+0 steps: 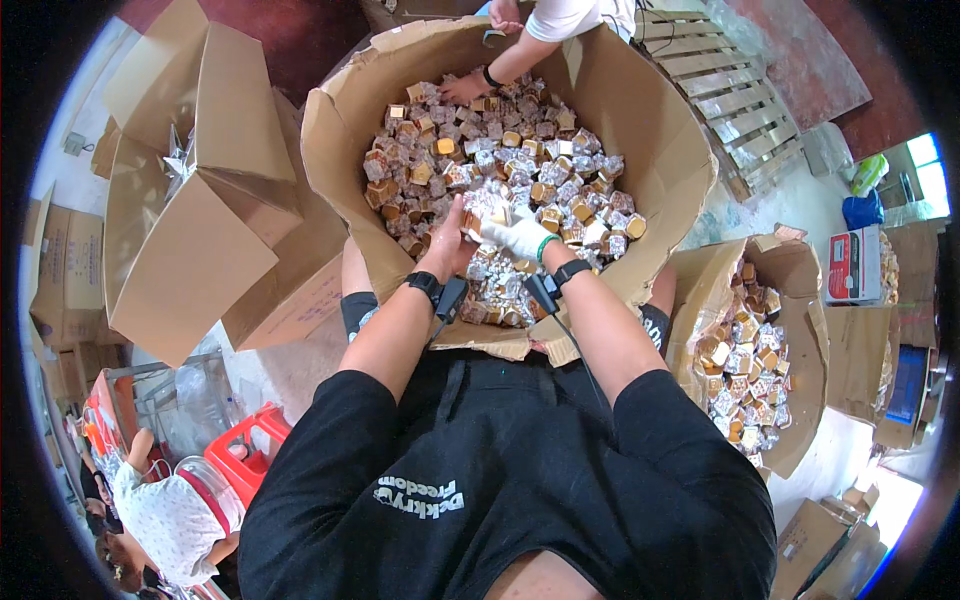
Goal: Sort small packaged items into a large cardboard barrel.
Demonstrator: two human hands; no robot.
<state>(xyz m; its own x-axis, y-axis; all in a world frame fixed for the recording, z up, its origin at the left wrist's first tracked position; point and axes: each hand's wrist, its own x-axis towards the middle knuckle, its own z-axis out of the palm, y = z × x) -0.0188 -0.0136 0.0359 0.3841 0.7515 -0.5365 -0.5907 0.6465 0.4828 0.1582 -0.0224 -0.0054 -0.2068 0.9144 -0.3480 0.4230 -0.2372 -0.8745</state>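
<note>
Both my hands are together over the near part of a big round-sided cardboard box (655,130). The box holds a heap of small gold-and-brown blocky pieces (580,208), many in clear crinkled plastic. My bare left hand (450,243) closes on a plastic-wrapped piece (474,222), its thumb pointing up. From the other side my right hand (522,237), in a white glove with a green cuff, grips at the same piece. Glare and the glove hide part of it. Black bands with small devices sit on both my wrists.
Across the box, a co-worker's hand (467,88) reaches into the heap. A smaller carton (805,350) of similar pieces stands at right, a tall open carton (190,255) at left. A wooden pallet (735,105) lies far right; a red plastic stool (245,450) and another person are lower left.
</note>
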